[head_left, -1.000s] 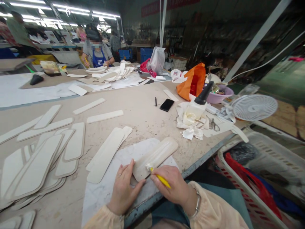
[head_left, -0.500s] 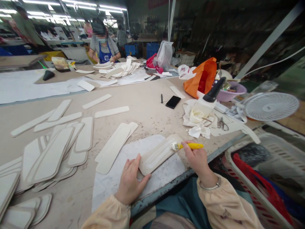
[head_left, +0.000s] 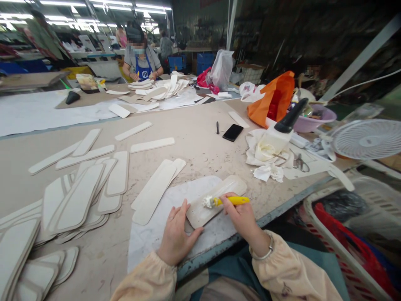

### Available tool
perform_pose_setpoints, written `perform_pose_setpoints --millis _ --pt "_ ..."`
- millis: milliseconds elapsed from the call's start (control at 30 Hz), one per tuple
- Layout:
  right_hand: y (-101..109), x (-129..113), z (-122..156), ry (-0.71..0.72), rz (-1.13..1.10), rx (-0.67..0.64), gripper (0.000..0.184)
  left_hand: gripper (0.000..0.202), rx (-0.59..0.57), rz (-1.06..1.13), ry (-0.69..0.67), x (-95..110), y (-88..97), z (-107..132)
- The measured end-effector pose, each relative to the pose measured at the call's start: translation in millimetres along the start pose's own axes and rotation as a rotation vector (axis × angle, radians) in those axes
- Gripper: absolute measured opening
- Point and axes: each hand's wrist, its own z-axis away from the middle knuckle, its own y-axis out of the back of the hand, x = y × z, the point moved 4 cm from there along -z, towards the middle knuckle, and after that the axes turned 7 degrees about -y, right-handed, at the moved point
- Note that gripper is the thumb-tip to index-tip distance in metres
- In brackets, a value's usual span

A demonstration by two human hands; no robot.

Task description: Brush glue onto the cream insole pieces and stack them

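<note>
My right hand [head_left: 240, 215] grips a yellow-handled brush [head_left: 233, 201], its bristles loaded with white paste and touching a long, round-cornered panel [head_left: 200, 211]. Wet, shiny streaks show on the panel's upper part. My left hand [head_left: 179, 234] lies at the panel's lower left end, thumb and fingers spread along its edge. Under the panel is a white sheet [head_left: 147, 242]. Two overlapping pale panels [head_left: 155, 190] rest just left of it, partly on the sheet.
Stacked pale panels [head_left: 78, 196] cover the table's left side. To the right are a phone [head_left: 233, 132], a white container with a black handle [head_left: 272, 140], scissors [head_left: 300, 163], an orange bag [head_left: 271, 98] and a fan [head_left: 369, 139]. A basket [head_left: 322, 234] stands beside the table. A co-worker [head_left: 142, 62] sits opposite.
My right hand has drawn the brush down and left along the panel, from near its far end to about its middle. My left hand keeps its place on the panel. The view has shifted slightly.
</note>
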Motion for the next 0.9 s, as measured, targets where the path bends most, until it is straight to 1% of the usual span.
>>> perform_pose_setpoints --millis 67,100,167,233,300,333,400,500,567,633,700,767,800,867,900 --pt "7 1 -2 -0.022 -0.034 0.049 0.025 0.087 -0.005 -0.004 -0.002 0 -0.1 0" --pt "6 2 0 -0.041 -0.065 0.031 0.025 0.087 -0.008 -0.006 0.000 0 -0.4 0" --pt "-6 1 5 -0.070 -0.120 -0.056 0.026 0.087 -0.009 -0.007 0.002 -1 -1.6 0" --pt "-19 0 10 -0.066 -0.130 -0.134 0.026 0.089 -0.002 -0.004 0.001 -2 -2.8 0" --pt "-24 -1 9 -0.045 -0.091 -0.139 0.026 0.088 0.009 -0.009 -0.003 -2 -3.6 0" --pt "-21 0 5 -0.034 -0.060 -0.109 0.027 0.087 0.012 -0.016 -0.005 -3 -3.9 0" --pt "-4 3 -6 -0.011 0.022 -0.009 0.029 0.085 0.015 -0.034 -0.008 -3 -4.4 0" --pt "34 10 -25 0.016 0.179 0.177 0.031 0.081 0.021 -0.046 -0.015 -4 -4.9 1" --pt "56 13 -33 0.055 0.270 0.304 0.030 0.080 0.033 -0.049 -0.023 -4 -5.0 3" --pt "68 15 -34 0.142 0.310 0.402 0.028 0.080 0.045 -0.050 -0.030 -5 -5.1 3" --pt "69 16 -31 0.256 0.316 0.443 0.025 0.081 0.050 -0.048 -0.037 -5 -5.3 4" --pt "62 15 -26 0.350 0.377 0.420 0.023 0.081 0.052 -0.045 -0.045 -5 -5.5 3" --pt "56 14 -22 0.379 0.435 0.385 0.022 0.081 0.051 -0.046 -0.047 -5 -5.5 3" --pt "43 8 -12 0.412 0.546 0.274 0.021 0.080 0.050 -0.051 -0.045 -5 -5.4 2" --pt "36 3 -6 0.422 0.569 0.198 0.021 0.080 0.047 -0.050 -0.041 -5 -5.3 2"
